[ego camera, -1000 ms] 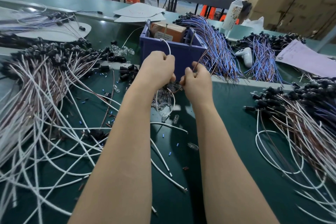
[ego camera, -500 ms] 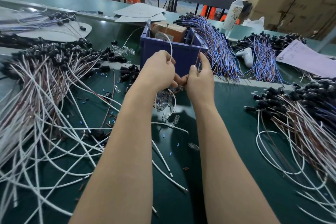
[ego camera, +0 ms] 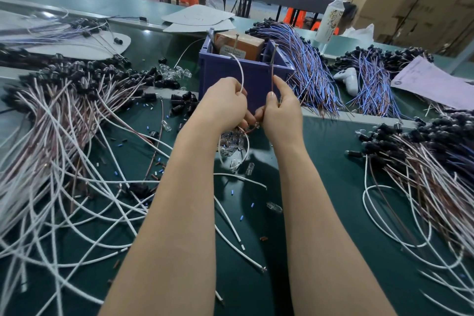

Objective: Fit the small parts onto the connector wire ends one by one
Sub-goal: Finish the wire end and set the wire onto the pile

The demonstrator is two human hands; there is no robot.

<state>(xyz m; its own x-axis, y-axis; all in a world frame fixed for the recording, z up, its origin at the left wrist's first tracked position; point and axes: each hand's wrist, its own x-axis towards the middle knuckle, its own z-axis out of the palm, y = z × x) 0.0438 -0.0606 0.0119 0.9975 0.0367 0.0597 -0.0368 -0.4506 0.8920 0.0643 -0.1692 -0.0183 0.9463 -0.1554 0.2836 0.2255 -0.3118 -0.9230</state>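
A white wire (ego camera: pixel 240 73) is pinched in the curled fingers of the left hand (ego camera: pixel 225 104), and a brown wire (ego camera: pixel 272 69) is pinched between thumb and forefinger of the right hand (ego camera: pixel 282 113), above the middle of a green work mat (ego camera: pixel 328 169). The hands are held close together, fingertips touching, just in front of a purple plastic bin (ego camera: pixel 218 69), and both wires are seen rising before its near wall. A heap of small clear bulbs (ego camera: pixel 230 145) is spread on the mat directly beneath the hands.

A brown cardboard box (ego camera: pixel 246 42) is stood inside the bin. It is marked with a white label (ego camera: pixel 234 52) whose print is too small to be read.

Black-capped white and brown wires are piled at the left (ego camera: pixel 64 100) and at the right (ego camera: pixel 423 156). A blue and purple wire bundle (ego camera: pixel 307 69) is draped right of the bin. Beyond it a white game controller (ego camera: pixel 348 79) and a printed sheet (ego camera: pixel 431 82) are laid, the sheet's text illegible. A white bottle (ego camera: pixel 329 20) is stood at the far edge, its patterned label unreadable.
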